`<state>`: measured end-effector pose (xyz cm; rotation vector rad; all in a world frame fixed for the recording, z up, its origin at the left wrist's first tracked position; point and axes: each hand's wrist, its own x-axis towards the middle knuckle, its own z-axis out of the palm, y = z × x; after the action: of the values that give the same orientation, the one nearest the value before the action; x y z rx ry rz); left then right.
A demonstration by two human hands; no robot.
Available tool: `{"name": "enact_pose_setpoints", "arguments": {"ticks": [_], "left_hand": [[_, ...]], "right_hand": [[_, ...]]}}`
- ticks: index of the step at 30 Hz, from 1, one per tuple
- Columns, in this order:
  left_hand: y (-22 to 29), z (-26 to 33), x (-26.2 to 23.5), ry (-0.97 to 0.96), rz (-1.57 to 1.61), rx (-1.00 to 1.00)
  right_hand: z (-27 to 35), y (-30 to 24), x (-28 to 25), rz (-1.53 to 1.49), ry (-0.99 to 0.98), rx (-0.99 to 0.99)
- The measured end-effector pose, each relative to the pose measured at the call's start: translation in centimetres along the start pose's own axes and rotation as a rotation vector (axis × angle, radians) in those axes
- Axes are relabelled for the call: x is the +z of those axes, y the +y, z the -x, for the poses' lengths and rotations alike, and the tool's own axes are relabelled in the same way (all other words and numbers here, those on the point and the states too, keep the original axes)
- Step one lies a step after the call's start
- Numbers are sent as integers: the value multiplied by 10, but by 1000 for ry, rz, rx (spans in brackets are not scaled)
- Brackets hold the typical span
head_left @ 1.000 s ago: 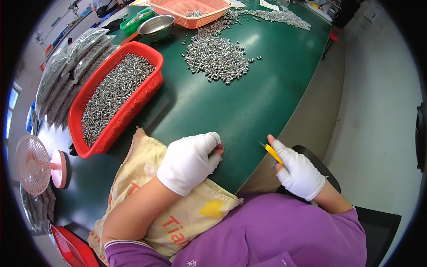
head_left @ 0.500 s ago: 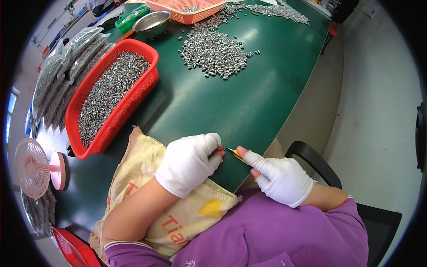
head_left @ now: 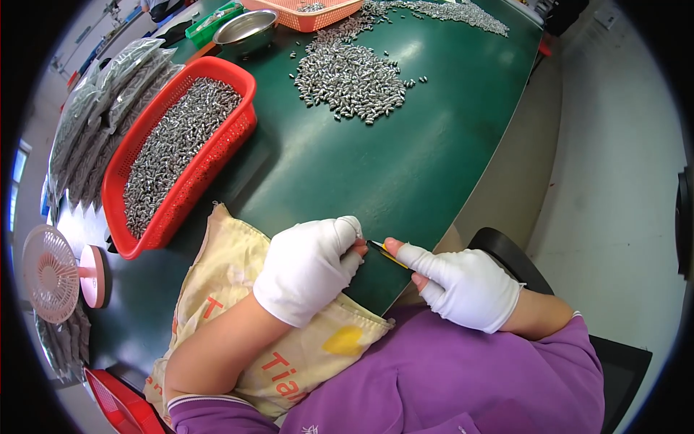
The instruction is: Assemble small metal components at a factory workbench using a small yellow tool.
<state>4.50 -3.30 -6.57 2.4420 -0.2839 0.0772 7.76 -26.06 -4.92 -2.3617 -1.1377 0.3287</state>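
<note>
Both my hands wear white gloves with bare fingertips showing, and they face each other over the near edge of the green table [head_left: 405, 170]. In my right hand [head_left: 466, 289], thumb and fingers pinch a slim tool with a yellow handle [head_left: 388, 253] and a thin dark tip. That tip points left, close to the fingertips of my left hand [head_left: 305, 271]. My left fingers are closed, and whatever sits between them is hidden. A yellowish cloth [head_left: 235, 249] with red print lies beneath my left forearm. Farther off is a heap of small silvery metal pieces [head_left: 347, 83].
A red plastic basket [head_left: 230, 137] full of the same pieces stands at left, beside stacked clear bags [head_left: 108, 108]. Behind are a steel bowl [head_left: 246, 35], a green tray [head_left: 199, 32] and an orange basket [head_left: 307, 20]. A pink fan [head_left: 50, 275] is far left; a chair armrest [head_left: 506, 253], right.
The view has shifted slightly. My right hand has tilted a little, its wrist moving slightly right; the yellow-handled tool stays in it. My left hand keeps nearly the same pose.
</note>
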Motion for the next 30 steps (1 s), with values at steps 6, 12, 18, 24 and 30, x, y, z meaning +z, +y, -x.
{"name": "enact_pose_setpoints", "arguments": {"ticks": [6, 12, 18, 24, 30], "left_hand": [[-1, 3, 0, 6, 27, -24], [1, 3, 1, -33, 33, -69], [-1, 3, 1, 10, 4, -19], [1, 3, 3, 39, -4, 19], [2, 0, -1, 32, 2, -2]], "right_hand": [[-5, -6, -8, 38, -72, -8], [7, -4, 11, -2, 20, 67], [5, -8, 7, 23, -27, 86], [-1, 0, -6, 18, -88, 40], [-4, 3, -6, 100, -124, 50]]}}
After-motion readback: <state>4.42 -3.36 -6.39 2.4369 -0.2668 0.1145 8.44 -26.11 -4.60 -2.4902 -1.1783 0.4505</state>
